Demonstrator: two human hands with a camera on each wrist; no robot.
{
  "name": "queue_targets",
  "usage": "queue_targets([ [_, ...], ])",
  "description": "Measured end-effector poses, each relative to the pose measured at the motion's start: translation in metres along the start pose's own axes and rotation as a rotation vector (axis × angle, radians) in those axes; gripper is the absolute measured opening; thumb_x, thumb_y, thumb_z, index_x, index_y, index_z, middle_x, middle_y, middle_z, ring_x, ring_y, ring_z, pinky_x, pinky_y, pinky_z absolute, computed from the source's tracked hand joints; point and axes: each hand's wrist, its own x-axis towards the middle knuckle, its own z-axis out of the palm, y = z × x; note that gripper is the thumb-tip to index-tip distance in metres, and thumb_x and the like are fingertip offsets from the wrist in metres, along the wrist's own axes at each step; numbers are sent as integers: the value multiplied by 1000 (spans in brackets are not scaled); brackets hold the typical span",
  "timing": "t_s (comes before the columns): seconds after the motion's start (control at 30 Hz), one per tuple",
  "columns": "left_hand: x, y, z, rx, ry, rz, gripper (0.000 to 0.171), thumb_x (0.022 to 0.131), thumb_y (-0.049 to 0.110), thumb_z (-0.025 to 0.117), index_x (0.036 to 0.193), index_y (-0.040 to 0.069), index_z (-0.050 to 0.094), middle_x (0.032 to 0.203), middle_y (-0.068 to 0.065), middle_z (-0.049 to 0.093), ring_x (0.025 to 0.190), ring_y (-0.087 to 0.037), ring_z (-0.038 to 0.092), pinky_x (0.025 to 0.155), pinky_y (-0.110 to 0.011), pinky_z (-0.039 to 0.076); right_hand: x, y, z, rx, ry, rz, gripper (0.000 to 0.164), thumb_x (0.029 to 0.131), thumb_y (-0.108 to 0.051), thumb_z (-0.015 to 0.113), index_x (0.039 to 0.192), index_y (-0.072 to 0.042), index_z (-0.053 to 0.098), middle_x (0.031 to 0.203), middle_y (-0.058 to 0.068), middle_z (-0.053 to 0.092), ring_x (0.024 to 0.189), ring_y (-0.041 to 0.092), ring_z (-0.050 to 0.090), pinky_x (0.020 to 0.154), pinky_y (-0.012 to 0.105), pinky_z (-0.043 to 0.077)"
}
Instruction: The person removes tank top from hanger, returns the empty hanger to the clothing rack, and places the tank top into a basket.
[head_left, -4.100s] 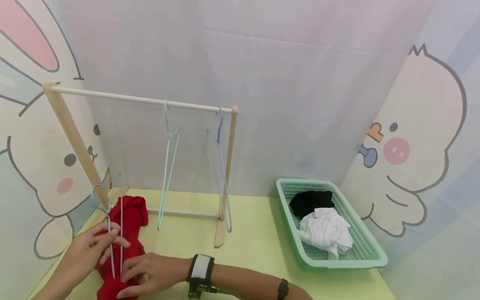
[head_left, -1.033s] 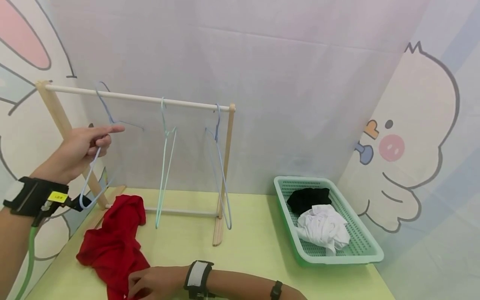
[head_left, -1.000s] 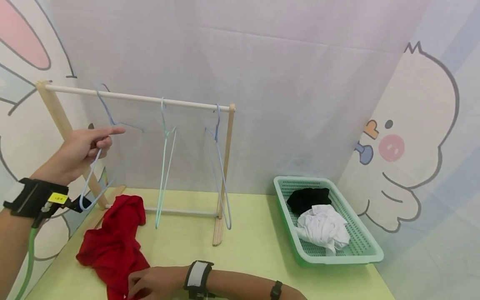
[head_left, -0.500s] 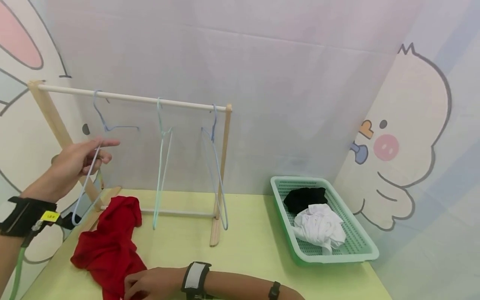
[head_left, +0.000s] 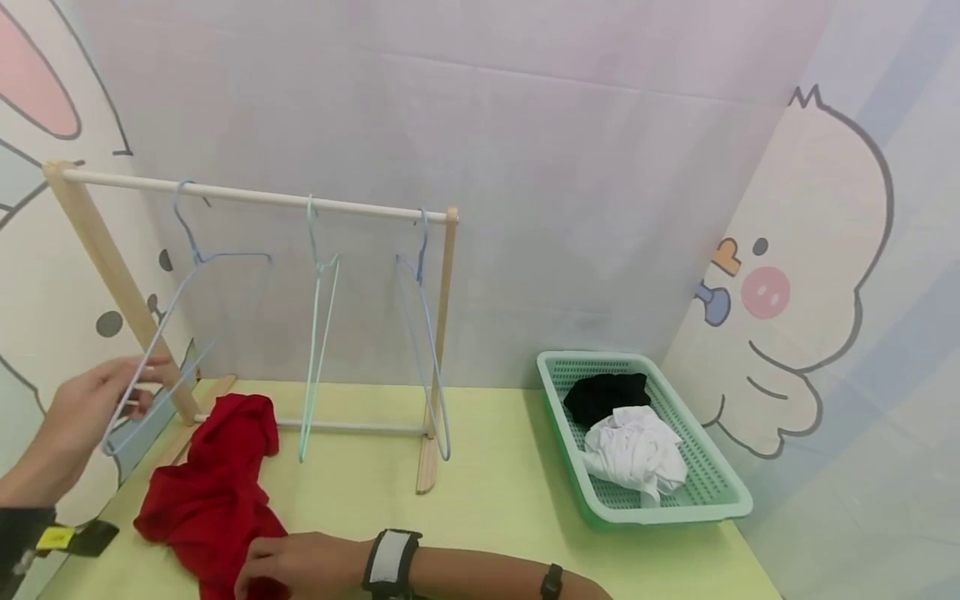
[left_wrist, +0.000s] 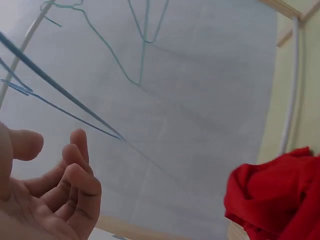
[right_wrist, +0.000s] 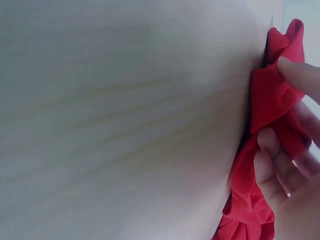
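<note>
A light blue clothes hanger [head_left: 171, 312] hangs at the left end of the rack's white rail [head_left: 247, 195], with no garment on it. Beside its lower corner is my left hand [head_left: 82, 417], and in the left wrist view the loosely bent fingers [left_wrist: 82, 180] have nothing between them. A crumpled red garment [head_left: 213, 487] lies on the table below the hanger. At its near end my right hand [head_left: 300, 567] pinches the red cloth [right_wrist: 270, 95], seen between thumb and fingers in the right wrist view.
A green hanger [head_left: 312, 358] and another blue hanger [head_left: 433, 350] hang farther right on the rail, both bare. A green plastic basket [head_left: 720, 500] on the right holds black cloth [head_left: 607, 398] and white cloth [head_left: 636, 454]. The yellow table [head_left: 495, 467] extends between rack and basket.
The left hanger came off the red garment and onto the rail. My left hand has since let go and moved down. My right hand stays at the red garment.
</note>
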Motion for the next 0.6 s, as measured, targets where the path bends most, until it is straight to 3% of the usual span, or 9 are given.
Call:
queue_targets([
  [0.07,-12,-13,5,110,9,-16,26,116,26,49,114,43,69,97,24,66,76,-1,60,63,-20,50,-1,-2,-1,9,42,34,43,103,-28,75,144,-24,61,129,-13,50,100,-14,44,85,-1,35],
  [0.13,-22,-24,12,263,-14,6,22,115,24,54,122,32,73,99,21,66,77,3,59,63,-22,50,-1,-2,-3,0,80,59,52,100,-34,78,146,-25,56,131,-14,47,100,-14,42,85,-1,34],
  [0.2,-27,-34,18,371,-70,25,24,112,24,60,133,16,70,102,5,75,79,3,61,63,-24,52,-1,-1,-5,-8,117,77,63,97,-38,81,151,-26,49,134,-14,46,103,-13,41,86,-1,33],
  [0.3,-33,-50,27,506,-141,100,53,101,24,76,143,-3,57,126,-20,70,95,-17,71,70,-35,59,-1,1,-7,-76,168,90,81,93,-48,82,158,-28,39,144,-12,41,112,-11,39,88,0,30],
  [0.37,-38,-63,32,553,-197,148,69,93,25,85,147,-1,52,142,-33,57,112,-41,68,81,-54,62,-2,3,-7,-130,201,95,91,91,-54,83,162,-28,32,150,-9,37,119,-8,38,90,1,27],
  [0.43,-43,-79,37,603,-223,230,89,81,27,94,153,3,46,150,-38,46,117,-60,59,84,-72,55,-3,4,-7,-186,222,105,102,87,-60,82,165,-28,25,158,-7,30,127,-5,34,93,2,22],
  [0.5,-47,-95,41,610,-258,302,108,72,28,97,161,7,38,154,-43,37,122,-68,50,83,-85,45,-3,5,-7,-227,245,116,113,84,-64,84,168,-27,18,164,-4,24,135,-1,32,96,3,19],
  [0.6,-54,-116,48,612,-293,362,135,60,32,100,170,16,24,158,-47,24,128,-70,41,84,-88,42,-2,8,-8,-265,259,170,128,79,-70,85,169,-27,6,171,0,13,147,5,26,105,7,16],
])
